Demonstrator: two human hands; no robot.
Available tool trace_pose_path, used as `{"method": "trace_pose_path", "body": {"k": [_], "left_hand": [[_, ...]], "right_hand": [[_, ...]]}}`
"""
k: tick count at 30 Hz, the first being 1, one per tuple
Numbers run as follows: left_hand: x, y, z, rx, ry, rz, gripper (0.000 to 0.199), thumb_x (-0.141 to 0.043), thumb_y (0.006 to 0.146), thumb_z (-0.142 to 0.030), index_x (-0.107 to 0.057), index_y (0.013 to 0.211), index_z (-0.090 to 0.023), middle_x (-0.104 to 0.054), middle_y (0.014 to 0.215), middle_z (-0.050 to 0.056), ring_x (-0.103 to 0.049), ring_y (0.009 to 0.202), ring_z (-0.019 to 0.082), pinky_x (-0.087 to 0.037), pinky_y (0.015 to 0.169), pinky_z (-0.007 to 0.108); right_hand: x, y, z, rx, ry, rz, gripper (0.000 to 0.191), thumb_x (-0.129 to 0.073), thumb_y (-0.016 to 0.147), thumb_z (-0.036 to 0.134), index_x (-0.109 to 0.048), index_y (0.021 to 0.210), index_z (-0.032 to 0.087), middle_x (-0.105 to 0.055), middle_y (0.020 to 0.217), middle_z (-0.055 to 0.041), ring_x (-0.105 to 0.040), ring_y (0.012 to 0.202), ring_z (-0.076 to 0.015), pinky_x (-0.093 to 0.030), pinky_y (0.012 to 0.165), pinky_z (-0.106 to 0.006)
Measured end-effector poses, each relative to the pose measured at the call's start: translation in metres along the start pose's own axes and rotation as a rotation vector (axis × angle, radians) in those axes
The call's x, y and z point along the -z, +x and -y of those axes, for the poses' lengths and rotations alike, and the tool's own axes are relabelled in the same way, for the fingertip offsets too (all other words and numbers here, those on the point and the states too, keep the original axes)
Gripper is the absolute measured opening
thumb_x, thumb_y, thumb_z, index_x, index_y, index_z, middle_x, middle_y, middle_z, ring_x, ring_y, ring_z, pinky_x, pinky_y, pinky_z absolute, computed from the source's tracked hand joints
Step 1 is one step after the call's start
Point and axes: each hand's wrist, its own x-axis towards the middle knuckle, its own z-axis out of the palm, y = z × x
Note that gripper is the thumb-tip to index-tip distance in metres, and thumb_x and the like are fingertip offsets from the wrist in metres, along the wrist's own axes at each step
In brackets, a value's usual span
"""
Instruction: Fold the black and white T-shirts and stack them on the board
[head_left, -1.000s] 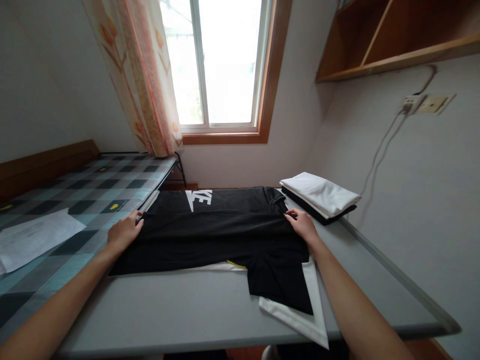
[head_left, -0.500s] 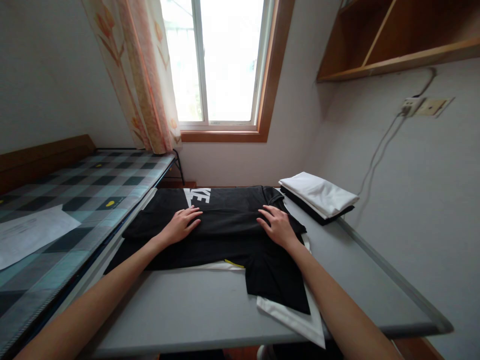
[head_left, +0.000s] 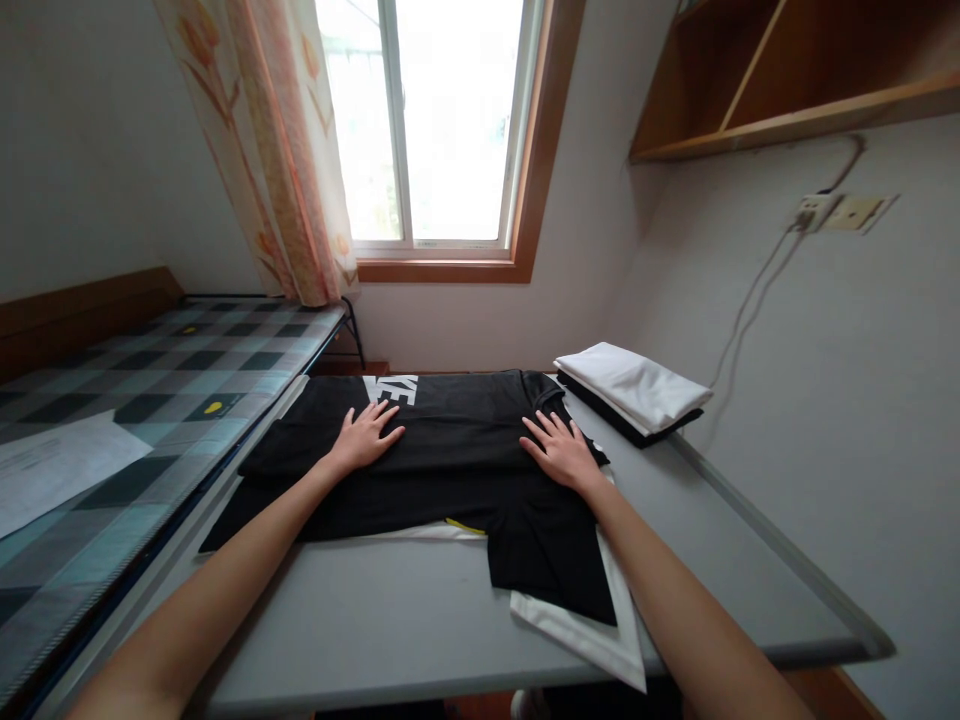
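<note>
A black T-shirt (head_left: pixel 420 490) with white lettering lies on the grey table (head_left: pixel 390 610), its far side folded over toward me. One short sleeve spreads out at the near right. White cloth (head_left: pixel 577 640) shows from beneath the shirt along its near edge and under that sleeve. My left hand (head_left: pixel 365 437) rests flat on the folded part just below the lettering, fingers spread. Near the collar end, my right hand (head_left: pixel 559 448) also lies on the black fabric with its fingers apart. Neither hand grips the cloth.
Folded white and black clothes (head_left: pixel 637 385) are stacked at the table's back right. A bed with a checked mattress (head_left: pixel 247 365) stands along the left, with a sheet of paper (head_left: pixel 67 465) on it. A wall socket (head_left: pixel 817 212) with hanging cables is at right.
My fingers have spread wider on the shirt, and the left hand has shifted slightly away from me. The view has moved a little; the shirt's layout looks the same.
</note>
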Motion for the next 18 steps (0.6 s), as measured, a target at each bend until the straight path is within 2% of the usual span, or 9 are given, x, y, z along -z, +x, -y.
{"method": "trace_pose_path", "body": {"k": [3, 11, 18], "left_hand": [[0.002, -0.002, 0.006, 0.010, 0.020, 0.040, 0.064, -0.029, 0.092, -0.063, -0.036, 0.146, -0.031, -0.029, 0.156, 0.004, -0.022, 0.145, 0.026, -0.015, 0.115, 0.055], [0.007, -0.011, -0.003, 0.006, 0.025, 0.055, 0.063, -0.029, 0.093, -0.060, -0.034, 0.147, -0.028, -0.027, 0.157, 0.006, -0.021, 0.145, 0.028, -0.014, 0.114, 0.056], [0.007, -0.031, -0.005, -0.020, 0.037, 0.071, 0.063, -0.029, 0.094, -0.057, -0.031, 0.149, -0.027, -0.026, 0.157, 0.008, -0.019, 0.145, 0.030, -0.015, 0.113, 0.058]], "right_hand": [[-0.002, 0.000, -0.002, -0.011, -0.009, 0.008, 0.068, -0.020, 0.091, 0.069, -0.037, 0.147, 0.033, -0.030, 0.155, -0.0025, -0.025, 0.142, -0.0261, -0.017, 0.115, -0.050], [-0.005, -0.003, -0.003, 0.024, -0.026, -0.022, 0.064, -0.027, 0.092, 0.064, -0.041, 0.145, 0.030, -0.036, 0.153, -0.0066, -0.032, 0.139, -0.0267, -0.022, 0.112, -0.052], [0.003, -0.025, -0.003, 0.039, -0.016, -0.054, 0.060, -0.035, 0.091, 0.062, -0.046, 0.142, 0.031, -0.042, 0.149, -0.0061, -0.037, 0.136, -0.0274, -0.027, 0.110, -0.050]]}}
